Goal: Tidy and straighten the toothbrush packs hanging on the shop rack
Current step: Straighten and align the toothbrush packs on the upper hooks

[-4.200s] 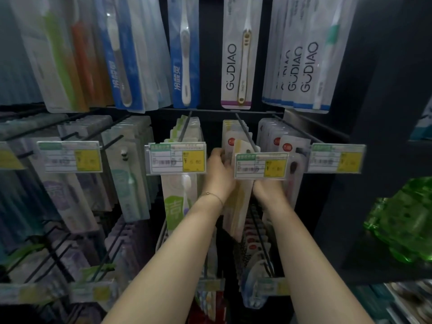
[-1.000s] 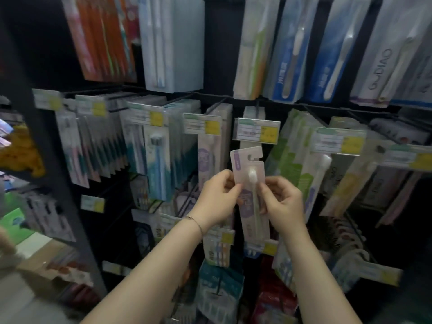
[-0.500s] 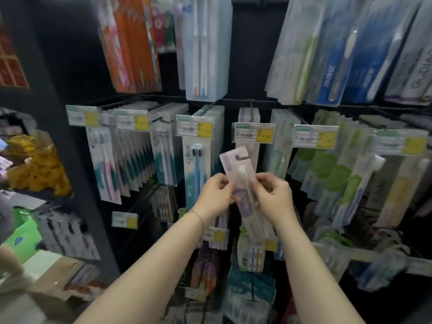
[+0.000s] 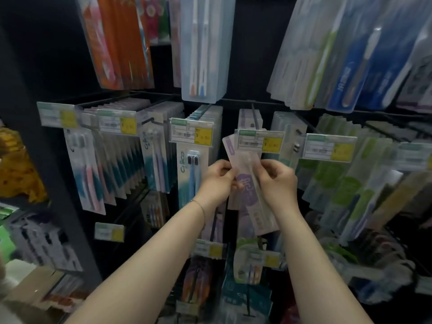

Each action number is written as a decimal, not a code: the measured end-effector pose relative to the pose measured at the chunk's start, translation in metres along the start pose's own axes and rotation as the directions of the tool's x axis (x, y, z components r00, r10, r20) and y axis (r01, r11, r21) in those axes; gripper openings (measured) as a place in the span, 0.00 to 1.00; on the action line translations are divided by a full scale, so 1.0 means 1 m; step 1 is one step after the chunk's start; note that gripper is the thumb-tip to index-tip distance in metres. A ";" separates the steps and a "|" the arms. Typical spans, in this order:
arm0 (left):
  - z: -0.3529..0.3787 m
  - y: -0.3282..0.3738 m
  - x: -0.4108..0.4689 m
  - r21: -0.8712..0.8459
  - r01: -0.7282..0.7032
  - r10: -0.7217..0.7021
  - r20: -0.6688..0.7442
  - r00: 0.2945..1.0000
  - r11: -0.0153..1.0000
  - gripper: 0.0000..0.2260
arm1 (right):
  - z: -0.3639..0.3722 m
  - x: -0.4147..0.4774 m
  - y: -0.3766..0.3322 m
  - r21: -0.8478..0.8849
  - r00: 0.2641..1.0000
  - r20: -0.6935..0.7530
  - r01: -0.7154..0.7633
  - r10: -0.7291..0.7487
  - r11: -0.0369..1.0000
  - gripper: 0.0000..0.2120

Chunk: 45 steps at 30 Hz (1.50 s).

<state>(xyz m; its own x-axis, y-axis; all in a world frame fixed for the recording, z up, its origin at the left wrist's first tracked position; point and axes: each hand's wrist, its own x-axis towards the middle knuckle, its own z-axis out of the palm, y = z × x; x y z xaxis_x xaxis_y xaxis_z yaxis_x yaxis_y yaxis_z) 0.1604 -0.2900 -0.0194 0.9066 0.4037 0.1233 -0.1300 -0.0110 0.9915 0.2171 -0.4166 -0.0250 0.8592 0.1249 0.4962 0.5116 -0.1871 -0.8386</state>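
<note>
Both hands pinch one purple-white pack (image 4: 246,181): left hand (image 4: 217,181) on its left edge, right hand (image 4: 277,183) on its right, fingers curled. Pack tilted, top leaning left, partly behind price tag (image 4: 259,141) just above hands. Probably off the peg (image 4: 255,116); too blurry to confirm.

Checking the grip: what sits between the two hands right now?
In the head view, a tilted purple-and-white toothbrush pack lies between the left hand and right hand, pinched by both.
</note>
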 end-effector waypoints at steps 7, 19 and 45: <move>0.012 0.007 0.012 0.044 -0.102 0.102 0.010 0.995 0.994 0.08 | -0.006 0.016 0.015 0.108 0.996 -0.044 0.080 -0.075 0.991 0.06; 0.017 -0.005 0.017 0.426 -0.224 0.302 -0.125 0.945 0.877 0.02 | -0.006 0.009 0.023 0.132 0.999 0.047 -0.010 0.004 0.991 0.05; 0.112 0.004 -0.045 0.677 -0.494 0.314 0.382 0.869 0.546 0.05 | -0.123 -0.032 0.023 -0.253 0.985 -0.173 -0.041 -0.003 0.967 0.04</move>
<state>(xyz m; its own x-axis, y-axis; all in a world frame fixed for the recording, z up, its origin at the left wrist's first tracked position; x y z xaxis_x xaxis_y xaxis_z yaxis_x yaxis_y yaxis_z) 0.1641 -0.4105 -0.0157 0.9006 -0.0016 0.4346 -0.2472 -0.8244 0.5091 0.2033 -0.5448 -0.0328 0.8466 -0.0450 0.5304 0.4621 -0.4325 -0.7742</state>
